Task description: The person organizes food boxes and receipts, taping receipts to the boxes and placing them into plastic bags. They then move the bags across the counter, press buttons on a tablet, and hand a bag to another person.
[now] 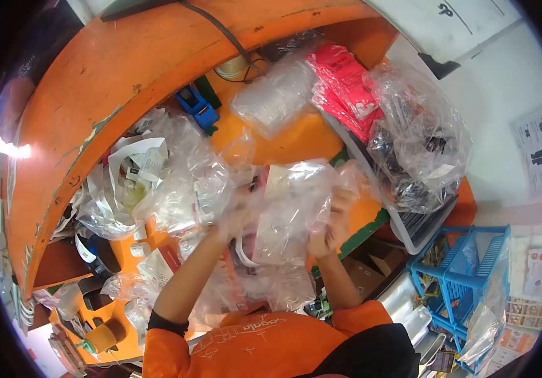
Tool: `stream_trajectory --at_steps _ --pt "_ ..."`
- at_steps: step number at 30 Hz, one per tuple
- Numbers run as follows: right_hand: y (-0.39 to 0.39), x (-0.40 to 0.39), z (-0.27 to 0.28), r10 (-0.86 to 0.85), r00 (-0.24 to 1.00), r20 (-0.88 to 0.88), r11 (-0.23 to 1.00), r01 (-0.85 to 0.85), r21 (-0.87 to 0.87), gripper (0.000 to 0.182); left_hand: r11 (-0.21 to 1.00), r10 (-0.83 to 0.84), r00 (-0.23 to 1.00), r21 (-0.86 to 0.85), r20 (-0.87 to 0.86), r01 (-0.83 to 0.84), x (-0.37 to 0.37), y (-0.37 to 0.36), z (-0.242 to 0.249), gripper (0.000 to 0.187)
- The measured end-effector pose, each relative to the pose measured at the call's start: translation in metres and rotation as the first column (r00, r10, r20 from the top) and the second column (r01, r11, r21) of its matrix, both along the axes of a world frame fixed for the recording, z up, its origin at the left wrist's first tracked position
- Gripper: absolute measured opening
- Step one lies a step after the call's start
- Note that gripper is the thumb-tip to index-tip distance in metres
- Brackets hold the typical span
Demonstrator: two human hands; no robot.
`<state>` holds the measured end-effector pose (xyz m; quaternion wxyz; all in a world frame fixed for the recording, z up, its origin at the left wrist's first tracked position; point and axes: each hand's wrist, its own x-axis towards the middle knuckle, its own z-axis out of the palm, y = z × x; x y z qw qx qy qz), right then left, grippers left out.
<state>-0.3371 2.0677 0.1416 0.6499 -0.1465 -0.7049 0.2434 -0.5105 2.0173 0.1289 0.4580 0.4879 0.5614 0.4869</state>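
In front of my orange shirt, a clear plastic bag (293, 211) with something flat and pale inside is held up between my two hands. My right hand (337, 223) is closed on its right side. At its left side, my left hand (239, 211) is smeared by motion, so its fingers cannot be made out. Crumpled clear plastic bags (186, 179) lie to the left of my left hand, and more plastic lies below the held bag. Beyond it is a stack of clear bags (274, 91), beside a pink-red printed package (346, 88).
A blue tape dispenser (198, 108) stands near the curved orange ledge (126, 57). At the right, a grey tray (403, 230) bears a large plastic bag of dark items (419, 138). A blue basket rack (460, 277) and a cardboard box (362, 277) are lower right.
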Motion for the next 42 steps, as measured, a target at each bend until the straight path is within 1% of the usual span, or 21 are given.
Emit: stream_trajectory --at_steps 3,4,13,15,18,19,20,21,22,23,25,26,27,28,29,30,31,33,34,36,42 --pt "-0.017 0.006 0.019 -0.114 0.993 0.016 0.991 0.115 -0.07 0.037 0.98 0.143 0.981 -0.157 0.132 -0.121 -0.019 -0.01 0.094 0.048" --pt "-0.022 0.007 0.024 -0.143 0.989 0.032 0.986 0.145 -0.08 0.041 0.982 0.137 0.951 -0.167 0.277 -0.092 -0.018 -0.016 0.116 0.06" --pt "-0.028 0.04 0.074 -0.325 0.852 0.411 0.89 0.423 -0.171 0.081 0.975 0.22 0.906 -0.066 0.361 -0.211 -0.021 -0.054 0.152 0.066" --pt "-0.028 0.055 0.09 -0.318 0.731 0.604 0.875 0.471 -0.11 0.089 0.973 0.23 0.9 -0.057 0.371 -0.225 -0.021 -0.06 0.154 0.066" --pt "-0.031 0.074 0.128 -0.403 0.29 0.868 0.873 0.405 0.27 0.103 0.959 0.266 0.904 0.003 0.334 -0.283 -0.025 -0.067 0.164 0.066" --pt "-0.041 0.069 0.143 -0.416 0.302 0.858 0.872 0.401 0.281 0.103 0.958 0.272 0.883 -0.025 0.382 -0.284 -0.028 -0.07 0.17 0.069" --pt "-0.054 0.061 0.16 -0.037 0.685 0.728 0.872 0.377 -0.311 0.099 0.957 0.281 0.858 -0.053 0.43 -0.286 -0.03 -0.074 0.177 0.071" --pt "-0.063 0.052 0.171 0.235 0.925 0.299 0.622 0.094 -0.777 0.097 0.953 0.285 0.86 -0.034 0.423 -0.3 -0.031 -0.08 0.182 0.071" --pt "-0.061 0.039 0.18 0.492 0.831 0.261 0.645 -0.146 -0.75 0.113 0.942 0.326 0.839 -0.081 0.435 -0.325 -0.032 -0.087 0.188 0.072" --pt "-0.067 0.023 0.176 0.501 0.829 0.248 0.657 -0.178 -0.732 0.113 0.928 0.369 0.818 -0.122 0.441 -0.353 -0.035 -0.095 0.194 0.074" --pt "-0.075 -0.018 0.165 0.602 0.798 -0.017 0.524 -0.412 -0.745 0.104 0.913 0.36 0.811 0.002 0.461 -0.407 -0.046 -0.114 0.202 0.079" --pt "-0.07 -0.03 0.172 0.629 0.775 0.065 0.607 -0.438 -0.663 0.087 0.875 0.366 0.792 0.109 0.488 -0.472 -0.056 -0.13 0.205 0.083" --pt "-0.065 -0.047 0.183 0.662 0.747 0.069 0.601 -0.473 -0.644 0.087 0.819 0.372 0.77 0.207 0.518 -0.535 -0.067 -0.148 0.209 0.087" --pt "-0.059 -0.065 0.196 0.701 0.713 0.005 0.531 -0.517 -0.672 0.082 0.846 0.369 0.796 0.181 0.48 -0.501 -0.084 -0.174 0.219 0.098" --pt "-0.055 -0.087 0.212 0.732 0.679 -0.059 0.455 -0.551 -0.699 0.078 0.771 0.428 0.765 0.246 0.482 -0.587 -0.091 -0.185 0.257 0.103" --pt "-0.051 -0.111 0.23 0.754 0.645 -0.123 0.375 -0.577 -0.725 0.073 0.749 0.337 0.796 0.368 0.504 -0.55 -0.104 -0.205 0.279 0.096" --pt "-0.049 -0.136 0.248 0.769 0.611 -0.187 0.29 -0.595 -0.75 0.069 0.66 0.374 0.724 0.382 0.579 -0.647 -0.11 -0.224 0.291 0.087" --pt "-0.05 -0.195 0.286 0.777 0.546 -0.312 0.112 -0.608 -0.786 0.061 0.65 0.439 0.741 0.389 0.509 -0.652 -0.133 -0.266 0.296 0.072" --pt "-0.052 -0.234 0.311 0.836 0.489 -0.249 0.151 -0.641 -0.752 0.04 0.691 0.436 0.749 0.348 0.499 -0.634 -0.141 -0.282 0.296 0.067" --pt "-0.047 -0.303 0.329 0.837 0.502 -0.219 0.168 -0.616 -0.769 0.047 0.743 0.497 0.711 0.18 0.497 -0.645 -0.148 -0.309 0.304 0.054" --pt "-0.05 -0.449 0.322 0.734 0.631 -0.249 0.094 -0.457 -0.884 0.049 0.763 0.363 0.78 0.318 0.509 -0.563 -0.18 -0.372 0.302 0.065"
